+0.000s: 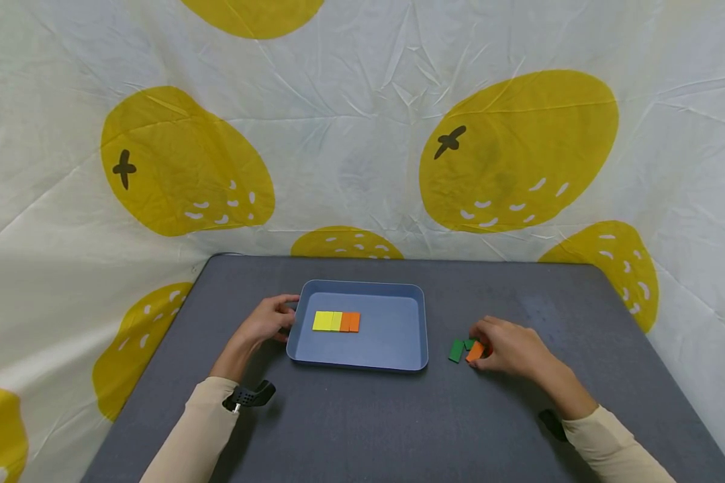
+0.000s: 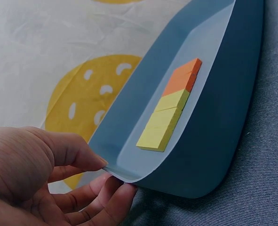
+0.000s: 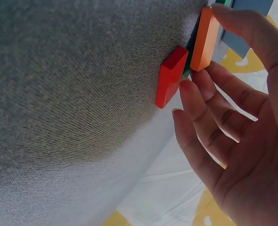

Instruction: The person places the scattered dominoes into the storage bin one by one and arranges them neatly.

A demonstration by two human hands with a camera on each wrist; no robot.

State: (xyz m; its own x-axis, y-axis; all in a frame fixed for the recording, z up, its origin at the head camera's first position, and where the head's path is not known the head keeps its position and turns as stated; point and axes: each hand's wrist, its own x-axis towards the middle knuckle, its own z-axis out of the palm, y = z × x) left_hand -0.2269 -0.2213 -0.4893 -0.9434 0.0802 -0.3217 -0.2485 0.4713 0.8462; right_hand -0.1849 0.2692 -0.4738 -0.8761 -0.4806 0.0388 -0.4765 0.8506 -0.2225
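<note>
At the left end of the blue-grey tray [image 1: 393, 329], my left hand [image 1: 266, 322] pinches the rim, thumb on top and fingertips against the outside. Flat yellow blocks [image 2: 162, 120] and orange blocks [image 2: 185, 77] lie in one touching row inside the tray. To the tray's right, my right hand [image 1: 513, 345] pinches a loose orange block [image 3: 205, 42] between thumb and fingertips. A red block [image 3: 171, 77] lies by its fingers, mostly hidden in the head view. Green blocks [image 1: 456, 351] lie just left of the orange one.
Everything rests on a dark grey cloth-covered table [image 1: 362, 429]. Behind it hangs a white curtain [image 1: 350, 168] with yellow fruit prints. A black band [image 1: 250, 394] circles the left wrist.
</note>
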